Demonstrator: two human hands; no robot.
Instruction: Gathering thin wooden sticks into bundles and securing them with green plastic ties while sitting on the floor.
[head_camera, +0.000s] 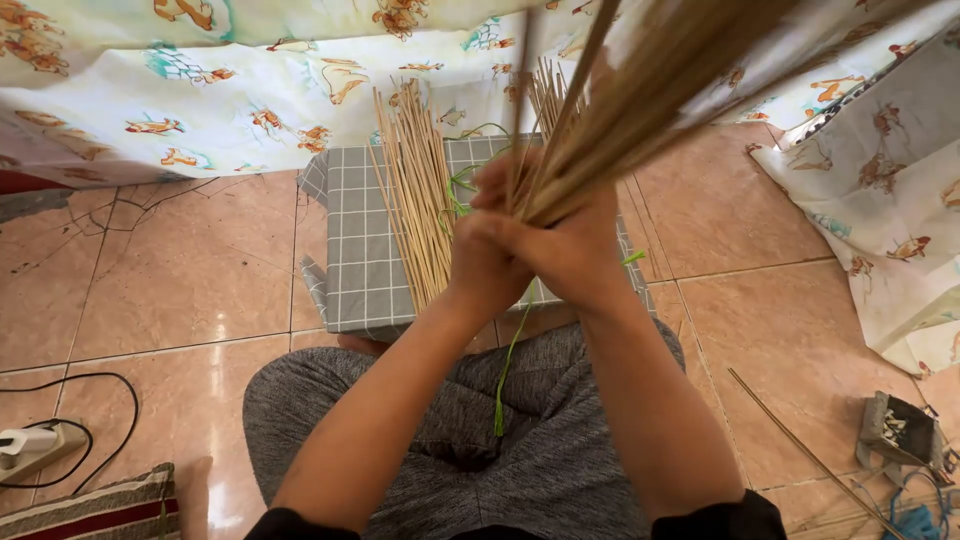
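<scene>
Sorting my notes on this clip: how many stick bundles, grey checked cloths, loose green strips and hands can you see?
Stick bundles: 2, bundle in both hands, pile on cloth
Grey checked cloth: 1
Green strip: 1
Hands: 2, left hand, right hand
Total: 6

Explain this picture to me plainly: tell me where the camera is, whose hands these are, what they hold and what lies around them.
There is one picture, taken by a camera worn on a person's head and looking down, so the two arms that come up from the bottom edge are that person's own. There is no machine, only bare hands. The left hand and the right hand are clasped together around the lower end of a bundle of thin tan sticks, which fans up and away toward the top right. The person sits on a tiled floor in grey trousers. In front of the knees lies a grey checked cloth with more loose sticks on it. A thin green strip hangs below the hands. A patterned sheet is draped behind, and a power strip with a black cable lies at the lower left.
</scene>
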